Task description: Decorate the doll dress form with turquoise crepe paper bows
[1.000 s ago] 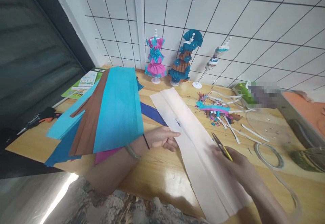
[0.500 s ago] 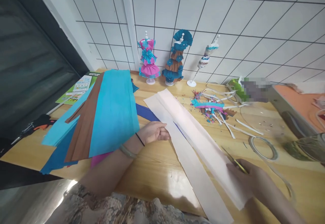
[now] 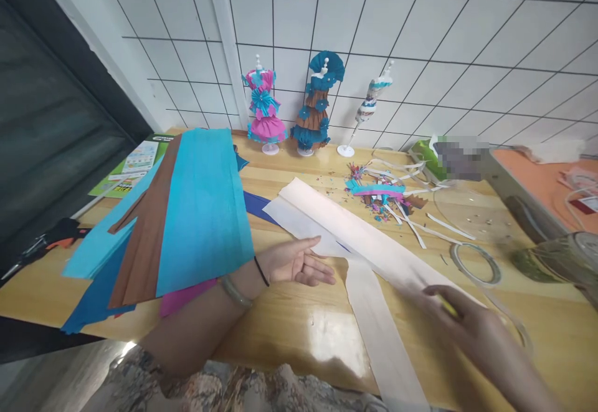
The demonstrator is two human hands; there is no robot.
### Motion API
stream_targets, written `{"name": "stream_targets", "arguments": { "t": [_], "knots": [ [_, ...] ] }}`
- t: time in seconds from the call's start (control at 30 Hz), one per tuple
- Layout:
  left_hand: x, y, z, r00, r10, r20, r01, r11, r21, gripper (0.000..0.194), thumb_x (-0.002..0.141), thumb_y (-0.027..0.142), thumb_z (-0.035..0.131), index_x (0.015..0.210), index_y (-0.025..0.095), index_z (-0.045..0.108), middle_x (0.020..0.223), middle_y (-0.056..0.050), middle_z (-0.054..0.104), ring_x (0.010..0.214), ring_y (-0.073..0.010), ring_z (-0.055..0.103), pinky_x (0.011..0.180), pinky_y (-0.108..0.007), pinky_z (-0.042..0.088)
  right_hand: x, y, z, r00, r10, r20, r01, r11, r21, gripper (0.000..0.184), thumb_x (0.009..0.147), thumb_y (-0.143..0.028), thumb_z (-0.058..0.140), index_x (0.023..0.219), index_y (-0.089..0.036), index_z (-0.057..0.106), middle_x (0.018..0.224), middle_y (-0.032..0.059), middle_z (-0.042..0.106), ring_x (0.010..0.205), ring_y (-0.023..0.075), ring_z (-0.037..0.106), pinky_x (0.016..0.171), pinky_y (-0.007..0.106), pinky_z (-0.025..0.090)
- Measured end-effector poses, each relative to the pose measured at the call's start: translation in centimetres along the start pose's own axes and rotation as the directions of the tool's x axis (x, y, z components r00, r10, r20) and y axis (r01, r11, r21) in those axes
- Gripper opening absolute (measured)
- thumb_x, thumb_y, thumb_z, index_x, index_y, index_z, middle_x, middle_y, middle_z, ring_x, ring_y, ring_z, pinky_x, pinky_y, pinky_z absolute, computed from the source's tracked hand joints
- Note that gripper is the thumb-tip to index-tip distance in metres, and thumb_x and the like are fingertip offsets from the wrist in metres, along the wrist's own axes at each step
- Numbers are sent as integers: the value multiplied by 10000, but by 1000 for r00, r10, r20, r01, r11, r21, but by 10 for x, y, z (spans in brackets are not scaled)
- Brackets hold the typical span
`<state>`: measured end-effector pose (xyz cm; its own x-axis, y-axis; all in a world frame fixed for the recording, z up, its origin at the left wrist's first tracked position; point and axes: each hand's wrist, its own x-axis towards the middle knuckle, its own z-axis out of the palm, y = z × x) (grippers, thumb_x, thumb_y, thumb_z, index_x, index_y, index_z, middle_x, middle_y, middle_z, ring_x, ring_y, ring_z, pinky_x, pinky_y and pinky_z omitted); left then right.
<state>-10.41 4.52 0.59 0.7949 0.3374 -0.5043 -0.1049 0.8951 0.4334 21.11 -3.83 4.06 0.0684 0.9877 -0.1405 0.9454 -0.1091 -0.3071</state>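
Note:
My left hand (image 3: 299,265) is open, palm turned up and fingers extended, by the torn edge of a pale crepe paper strip (image 3: 380,318). Another pale pink strip (image 3: 334,222), folded lengthwise, runs diagonally from the table's middle toward my right hand (image 3: 471,325). The right hand is closed on a slim yellow-handled tool (image 3: 447,305); its tip is blurred, so its exact kind cannot be told. It is over the lower end of the folded strip. A dark blue paper piece (image 3: 255,205) partly shows under the pale paper.
Blue crepe paper (image 3: 203,212) and brown crepe paper (image 3: 140,253) are layered at left, near a glue gun (image 3: 42,245). Three small dress forms (image 3: 265,113) line the wall. Paper scraps (image 3: 380,191), a tape roll (image 3: 476,263), a jar (image 3: 555,261) and an orange-lined box (image 3: 537,178) occupy the right.
My left hand has opened from a curled shape and moved slightly right and down. The near pale strip has bent and shifted. The right hand has moved a little, with the yellow-handled tool still in it.

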Motion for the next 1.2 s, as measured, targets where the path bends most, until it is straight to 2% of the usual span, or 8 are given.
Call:
{"name": "stream_targets", "arguments": {
  "t": [0.1, 0.3, 0.43, 0.53, 0.67, 0.77, 1.0, 1.2],
  "knots": [
    [-1, 5, -6, 999, -22, 34, 23, 1000, -3, 653, 869, 513, 269, 935, -44, 604, 1022, -248, 611, 954, -235, 602, 576, -194, 495, -23, -30, 22, 967, -52, 251, 4, 982, 188, 333, 744, -499, 501, 909, -239, 628, 912, 34, 695, 792, 219, 638, 631, 230, 469],
    [-2, 4, -5, 1000, -19, 4, 18, 1000, 20, 536, 891, 378, 282, 970, -49, 595, 1053, -241, 602, 947, -223, 609, 549, -179, 488, -29, -26, 30, 911, -79, 405, -24, 969, 244, 324, 823, -445, 384, 822, -227, 624, 829, 16, 697, 790, 214, 634, 636, 236, 469],
    [-6, 3, 1, 997, -25, -72, 34, 992, 125, 389, 866, 284, 372, 923, -19, 609, 1025, -223, 619, 907, -230, 625, 511, -185, 495, -16, -2, 16, 934, 3, 356, -34, 996, 81, 302, 796, -452, 432, 857, -249, 647, 855, 24, 704, 789, 240, 640, 628, 262, 466],
    [-8, 5, 2, 993, 79, -88, -64, 985, 158, 326, 838, 298, 464, 960, 30, 602, 997, -201, 635, 942, -247, 612, 524, -191, 509, -8, 18, 11, 941, -21, 337, 13, 1000, 25, 291, 788, -431, 456, 949, -283, 648, 904, 22, 705, 822, 249, 643, 649, 278, 468],
    [-8, 11, -3, 977, 165, -139, -161, 986, 34, 415, 834, 412, 454, 1043, 73, 569, 1015, -183, 631, 924, -244, 616, 521, -196, 517, -2, 31, 11, 948, -94, 303, 104, 995, -15, 282, 770, -398, 483, 984, -313, 646, 907, 3, 707, 801, 244, 652, 645, 285, 478],
    [-7, 13, -5, 963, 183, -196, -203, 976, -84, 338, 861, 329, 421, 1036, 68, 546, 912, -159, 655, 777, -194, 645, 522, -203, 522, 0, 31, 10, 961, -91, 261, 114, 991, -75, 275, 775, -402, 470, 931, -288, 665, 875, 22, 711, 772, 251, 655, 620, 296, 480],
    [-4, 9, 3, 895, 265, -359, -365, 899, -244, 173, 807, 105, 423, 949, 88, 520, 814, -83, 658, 664, -142, 631, 591, -253, 551, 6, 1, -4, 984, -45, 170, 38, 998, 45, 388, 757, -550, 470, 930, -240, 625, 836, 47, 703, 731, 231, 647, 591, 269, 470],
    [-2, 7, 9, 877, 271, -397, -377, 901, -217, 163, 814, 118, 409, 909, 81, 536, 820, -101, 668, 743, -165, 639, 745, -330, 534, 12, -49, -4, 943, -130, 307, 43, 960, 276, 440, 835, -549, 318, 844, -214, 603, 814, 29, 666, 764, 193, 600, 652, 239, 444]
  ]
}}
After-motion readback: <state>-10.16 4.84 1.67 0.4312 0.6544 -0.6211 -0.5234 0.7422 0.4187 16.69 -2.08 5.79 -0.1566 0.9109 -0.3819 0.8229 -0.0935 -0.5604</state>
